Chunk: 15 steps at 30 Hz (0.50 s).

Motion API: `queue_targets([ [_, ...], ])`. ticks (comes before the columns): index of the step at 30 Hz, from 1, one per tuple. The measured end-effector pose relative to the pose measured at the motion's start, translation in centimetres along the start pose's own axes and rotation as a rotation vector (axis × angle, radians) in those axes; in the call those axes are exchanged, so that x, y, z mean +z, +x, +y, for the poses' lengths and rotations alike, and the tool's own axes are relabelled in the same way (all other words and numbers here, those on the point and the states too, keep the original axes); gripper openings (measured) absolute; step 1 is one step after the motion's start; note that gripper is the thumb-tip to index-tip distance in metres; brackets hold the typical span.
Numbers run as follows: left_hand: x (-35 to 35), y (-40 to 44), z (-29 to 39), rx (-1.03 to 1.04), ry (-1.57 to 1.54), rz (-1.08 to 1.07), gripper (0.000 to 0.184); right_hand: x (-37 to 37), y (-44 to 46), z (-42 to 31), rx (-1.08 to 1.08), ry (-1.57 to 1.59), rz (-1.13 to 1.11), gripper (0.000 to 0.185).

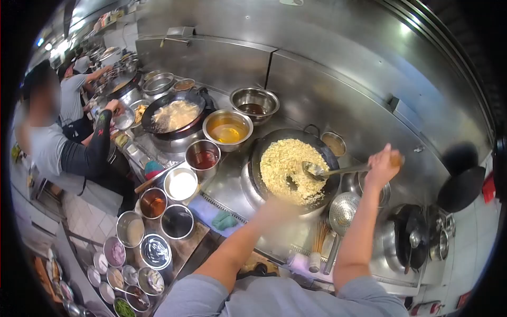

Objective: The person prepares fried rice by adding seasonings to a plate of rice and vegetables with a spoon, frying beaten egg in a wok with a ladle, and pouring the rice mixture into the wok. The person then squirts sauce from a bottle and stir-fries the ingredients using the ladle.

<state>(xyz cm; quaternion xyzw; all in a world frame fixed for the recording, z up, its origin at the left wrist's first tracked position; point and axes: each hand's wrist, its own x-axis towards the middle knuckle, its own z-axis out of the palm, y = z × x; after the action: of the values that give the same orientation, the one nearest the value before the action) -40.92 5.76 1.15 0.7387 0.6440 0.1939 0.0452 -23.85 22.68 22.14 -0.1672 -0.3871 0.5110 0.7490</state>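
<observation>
My right hand [384, 165] is wrapped around the handle of a long metal wok ladle [343, 170], whose wooden end shows past my fist. The ladle's head rests in the yellow fried rice [288, 164], which fills much of a large black wok [334, 186]. A dark gap in the rice shows the wok's bottom. Motion smears my left hand [280, 214] at the wok's near edge, so its fingers and anything in them cannot be made out.
Metal pots of sauces [203, 157] and a bowl of yellow oil [228, 129] stand to the left. A perforated skimmer [344, 211] lies at the right. Another wok with frothy food [177, 115] is near a co-worker [79, 148]. A dark wok [409, 238] sits far right.
</observation>
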Motion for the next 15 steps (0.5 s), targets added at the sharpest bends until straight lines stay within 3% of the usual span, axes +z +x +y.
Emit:
queue_targets([
  [1, -0.1, 0.2, 0.0, 0.030, 0.023, 0.015, 0.055, -0.8, -0.5, 2.5, 0.109, 0.295, 0.090, 0.021],
  [3, -4.1, -0.1, 1.4, 0.115, -0.006, 0.095, 0.055, -3.1, -2.4, 9.4, -0.177, -0.202, -0.303, 0.023],
  [5, -3.2, -0.2, 1.5, 0.054, -0.029, -0.031, 0.053, 2.1, -1.5, 6.5, 0.174, -0.245, -0.291, 0.026],
  [9, -6.0, -0.5, 2.7, 0.094, 0.006, 0.042, 0.052, 6.5, -2.6, 3.8, 0.097, -0.270, -0.349, 0.028],
  [11, -4.1, -0.2, 2.2, 0.100, -0.057, 0.039, 0.051, 3.3, -4.1, 7.0, -0.144, -0.211, -0.362, 0.029],
  [12, -3.8, -0.4, 2.2, 0.090, -0.040, 0.048, 0.051, 0.7, -4.0, 11.0, -0.141, -0.366, -0.370, 0.030],
  [13, -3.7, -0.2, 2.0, 0.077, -0.016, 0.065, 0.050, 1.9, -1.8, 11.0, -0.152, -0.361, -0.363, 0.030],
  [15, -2.5, -0.7, 2.0, 0.070, -0.022, 0.079, 0.050, 4.6, 3.5, 10.2, -0.168, -0.731, -0.261, 0.031],
])
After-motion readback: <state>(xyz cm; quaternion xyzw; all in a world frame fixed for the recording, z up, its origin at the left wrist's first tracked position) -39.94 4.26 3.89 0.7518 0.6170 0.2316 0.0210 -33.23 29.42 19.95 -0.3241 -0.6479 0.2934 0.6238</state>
